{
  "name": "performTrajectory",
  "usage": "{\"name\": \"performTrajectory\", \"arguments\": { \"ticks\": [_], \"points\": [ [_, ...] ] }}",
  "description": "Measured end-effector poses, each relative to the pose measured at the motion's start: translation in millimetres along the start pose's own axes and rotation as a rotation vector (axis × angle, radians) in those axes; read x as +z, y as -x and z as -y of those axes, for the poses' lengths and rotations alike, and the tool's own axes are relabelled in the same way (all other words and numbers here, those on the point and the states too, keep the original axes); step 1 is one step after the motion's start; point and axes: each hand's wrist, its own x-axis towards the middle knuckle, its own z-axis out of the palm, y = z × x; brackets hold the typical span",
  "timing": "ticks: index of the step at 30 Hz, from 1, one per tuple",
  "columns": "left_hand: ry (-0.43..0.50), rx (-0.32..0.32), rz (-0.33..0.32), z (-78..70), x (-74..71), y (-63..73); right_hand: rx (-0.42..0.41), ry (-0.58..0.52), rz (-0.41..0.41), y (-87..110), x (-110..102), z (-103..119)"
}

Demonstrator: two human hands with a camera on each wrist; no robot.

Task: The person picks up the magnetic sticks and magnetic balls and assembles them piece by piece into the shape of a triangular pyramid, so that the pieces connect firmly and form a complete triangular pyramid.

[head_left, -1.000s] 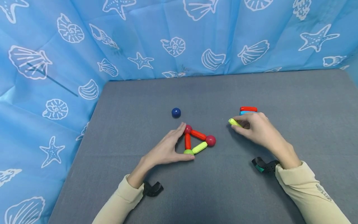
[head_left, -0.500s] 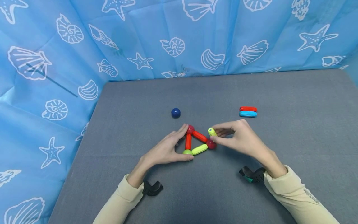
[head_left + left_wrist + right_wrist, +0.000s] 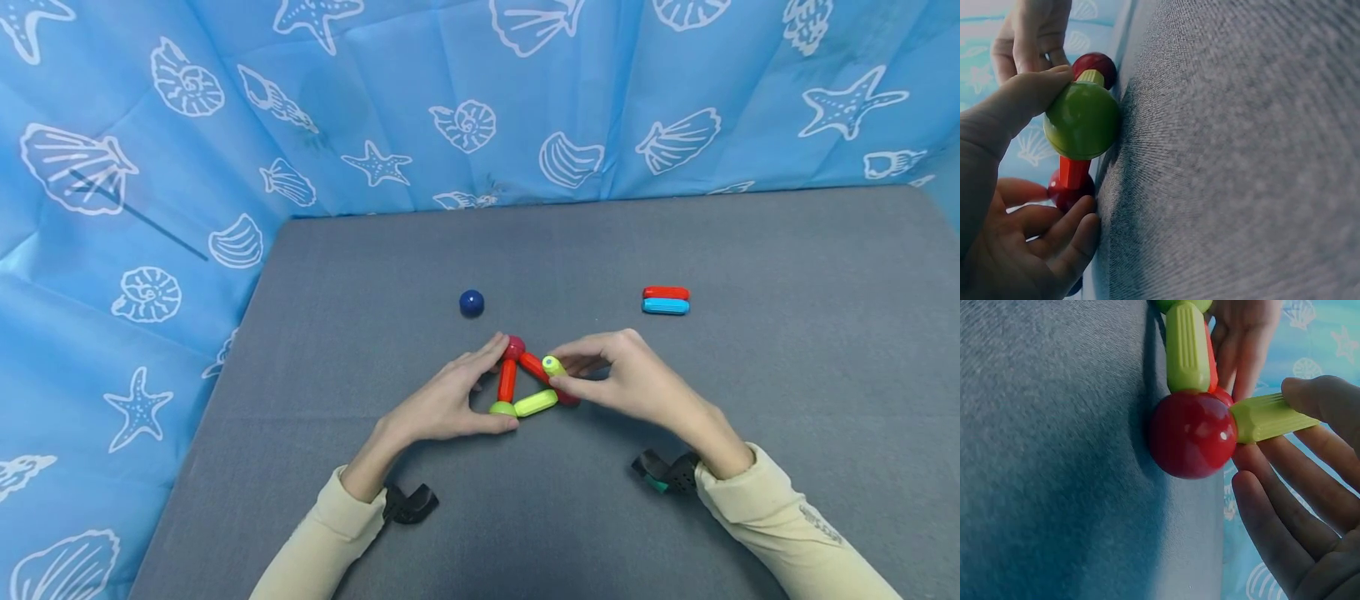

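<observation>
Head view: on the grey worktop (image 3: 360,292), the left hand (image 3: 448,402) and right hand (image 3: 626,375) flank a ball-and-rod triangle (image 3: 507,381), the left fingers set wide, gripping one side. The right fingers pinch a yellow-green rod (image 3: 1272,417), its end touching the triangle's nearest red ball (image 3: 1192,434)

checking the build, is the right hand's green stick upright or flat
Roughly upright: the green stick juts from a red ball, away from the table.
</observation>
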Motion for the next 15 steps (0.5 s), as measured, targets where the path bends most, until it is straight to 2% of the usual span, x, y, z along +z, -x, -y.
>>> {"name": "performTrajectory", "arguments": {
  "ticks": [15],
  "points": [
    [0.032, 0.035, 0.014, 2.1, -0.5, -2.0, -0.058, 0.026, 0.04, -3.6, 8.3, -1.0]
  ]
}}
